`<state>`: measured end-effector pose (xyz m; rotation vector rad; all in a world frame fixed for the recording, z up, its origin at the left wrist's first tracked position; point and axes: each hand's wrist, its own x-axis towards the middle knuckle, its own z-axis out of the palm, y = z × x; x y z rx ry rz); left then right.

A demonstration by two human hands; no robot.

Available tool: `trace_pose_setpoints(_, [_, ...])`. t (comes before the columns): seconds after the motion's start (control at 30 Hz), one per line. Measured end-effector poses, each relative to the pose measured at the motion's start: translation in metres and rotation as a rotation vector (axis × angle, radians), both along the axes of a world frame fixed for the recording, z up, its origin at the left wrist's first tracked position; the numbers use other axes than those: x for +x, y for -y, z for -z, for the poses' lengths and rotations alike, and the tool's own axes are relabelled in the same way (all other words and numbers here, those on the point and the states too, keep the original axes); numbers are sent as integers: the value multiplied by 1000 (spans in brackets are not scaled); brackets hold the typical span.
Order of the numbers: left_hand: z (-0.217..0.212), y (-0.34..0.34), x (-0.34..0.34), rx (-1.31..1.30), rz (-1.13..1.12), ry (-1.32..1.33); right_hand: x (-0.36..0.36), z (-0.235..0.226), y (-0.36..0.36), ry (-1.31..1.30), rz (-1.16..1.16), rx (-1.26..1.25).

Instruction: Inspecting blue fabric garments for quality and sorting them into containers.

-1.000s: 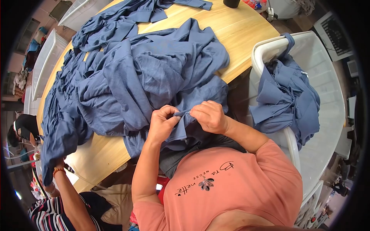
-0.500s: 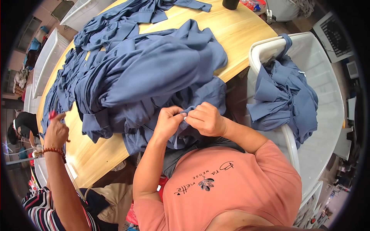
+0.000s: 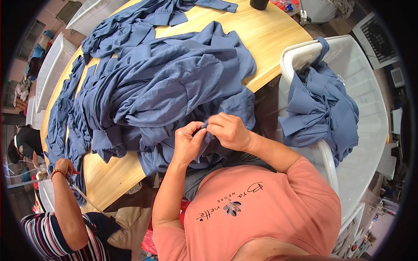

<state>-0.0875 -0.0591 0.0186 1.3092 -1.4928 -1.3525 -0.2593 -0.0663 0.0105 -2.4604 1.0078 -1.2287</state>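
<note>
I see the worktop's (image 3: 272, 48) bare wood at far right and near left. The bin's (image 3: 287, 65) rim crowds its right edge. The blue heap (image 3: 161, 87) spills over the near edge, where my left hand's (image 3: 187, 141) grip pinches some cloth (image 3: 204, 125); my right hand's (image 3: 230, 132) grip curls beside it, its hold unclear.

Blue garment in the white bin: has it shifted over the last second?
No; the garment hangs over the same stretch of the white bin's rim.
</note>
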Motion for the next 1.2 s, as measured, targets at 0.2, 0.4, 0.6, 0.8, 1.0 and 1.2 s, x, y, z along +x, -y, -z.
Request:
trace_pose_setpoints(0.2, [6, -7, -3, -153, -146, 48, 5, -1, 4, 120, -8, 334])
trace_pose_setpoints(0.4, [11, -9, -4, -206, -197, 85, 5, 7, 6, 39, -1, 302])
trace_pose_setpoints(0.6, [19, -12, -20, -717, -261, 490, 10, 16, 4, 122, 75, 238])
trace_pose_setpoints(0.8, [29, -16, -19, -827, -241, 494, 8, 12, 2, 179, 67, 370])
trace_pose_setpoints(1.0, [10, -7, -6, -704, -38, 575, -1, -30, -11, 351, -296, 286])
trace_pose_setpoints(1.2, [-107, 144, 26, -1017, -395, 527, -12, -24, 8, 310, 206, 91])
